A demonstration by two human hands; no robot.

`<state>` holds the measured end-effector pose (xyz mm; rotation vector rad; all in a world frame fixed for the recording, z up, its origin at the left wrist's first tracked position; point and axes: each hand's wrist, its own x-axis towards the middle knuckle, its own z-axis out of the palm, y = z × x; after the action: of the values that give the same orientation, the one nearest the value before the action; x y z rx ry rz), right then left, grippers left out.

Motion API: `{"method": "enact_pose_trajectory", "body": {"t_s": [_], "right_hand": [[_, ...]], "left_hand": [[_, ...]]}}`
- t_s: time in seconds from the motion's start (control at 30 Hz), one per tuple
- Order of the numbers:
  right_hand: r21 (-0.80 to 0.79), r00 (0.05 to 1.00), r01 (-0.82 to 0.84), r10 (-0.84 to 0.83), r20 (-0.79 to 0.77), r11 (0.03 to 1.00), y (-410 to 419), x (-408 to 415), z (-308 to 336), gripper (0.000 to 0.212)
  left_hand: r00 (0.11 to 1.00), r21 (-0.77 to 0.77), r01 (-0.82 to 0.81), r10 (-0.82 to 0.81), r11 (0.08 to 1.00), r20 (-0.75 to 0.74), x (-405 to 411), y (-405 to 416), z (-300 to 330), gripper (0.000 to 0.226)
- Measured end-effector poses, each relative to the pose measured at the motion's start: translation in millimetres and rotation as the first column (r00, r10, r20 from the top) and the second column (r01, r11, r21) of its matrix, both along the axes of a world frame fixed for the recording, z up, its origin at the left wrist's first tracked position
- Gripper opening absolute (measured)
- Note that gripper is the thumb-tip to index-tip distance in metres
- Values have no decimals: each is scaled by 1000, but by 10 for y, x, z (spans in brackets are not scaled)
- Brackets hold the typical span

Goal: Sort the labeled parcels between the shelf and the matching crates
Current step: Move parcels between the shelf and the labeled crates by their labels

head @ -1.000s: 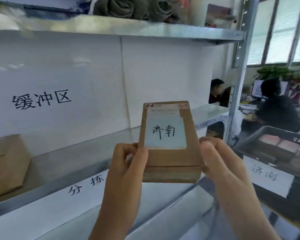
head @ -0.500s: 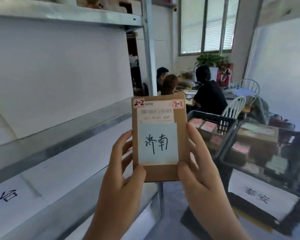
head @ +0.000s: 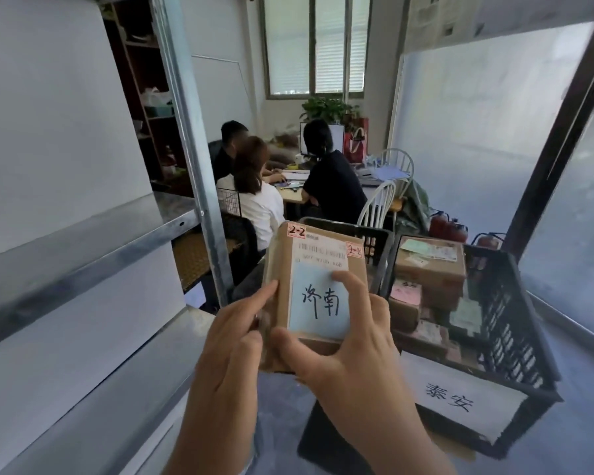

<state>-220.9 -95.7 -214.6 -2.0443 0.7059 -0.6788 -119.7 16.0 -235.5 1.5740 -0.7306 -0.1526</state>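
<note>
- Here, at the centre of the frame, both hands grasp a brown parcel [head: 318,289] with a blue label.
- The right hand [head: 343,341] pinches its near edge and face; the left hand [head: 234,341] grips its left side.
- At right, a black crate [head: 515,323] holds more boxes.
- A metal shelf [head: 83,241] fills the left.

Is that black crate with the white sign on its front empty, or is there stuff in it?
Not empty. The black crate holds several brown cardboard parcels with paper labels, stacked inside.
</note>
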Motion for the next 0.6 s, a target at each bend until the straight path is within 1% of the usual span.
{"method": "enact_pose_trajectory", "body": {"t_s": [0.07,0.13,0.17,0.23,0.27,0.33,0.4,0.47,0.6], "right_hand": [[-15,996,26,-27,-90,1000,-82,318,69,91],[-43,988,45,-50,-145,998,-175,626,137,95],[-56,985,54,-63,-159,997,-237,766,164,96],[-59,983,80,-89,-161,995,-376,997,204,96],[-56,982,100,-108,-156,993,-451,1093,209,96],[-82,973,145,-158,-170,986,-599,1257,188,97],[-120,958,187,-208,-200,975,-736,1398,137,98],[-130,944,212,-237,-231,969,-888,1520,80,98],[-100,929,255,-272,-252,962,-1294,1757,-124,101]], "left_hand": [[998,-31,43,-41,999,41,255,-72,-47,44],[999,-40,38,-37,998,18,597,-188,-68,45],[999,-29,52,-52,998,-6,791,-283,-57,43],[984,18,149,-147,989,-102,1156,-463,-23,34],[971,21,201,-197,979,-134,1299,-530,-4,36],[946,-23,296,-296,955,-133,1469,-600,-12,42],[915,-68,359,-366,931,-171,1597,-681,-51,50],[881,-88,420,-429,904,-198,1746,-828,-108,52],[839,-88,461,-466,883,-281,2002,-1248,-265,55]]}}
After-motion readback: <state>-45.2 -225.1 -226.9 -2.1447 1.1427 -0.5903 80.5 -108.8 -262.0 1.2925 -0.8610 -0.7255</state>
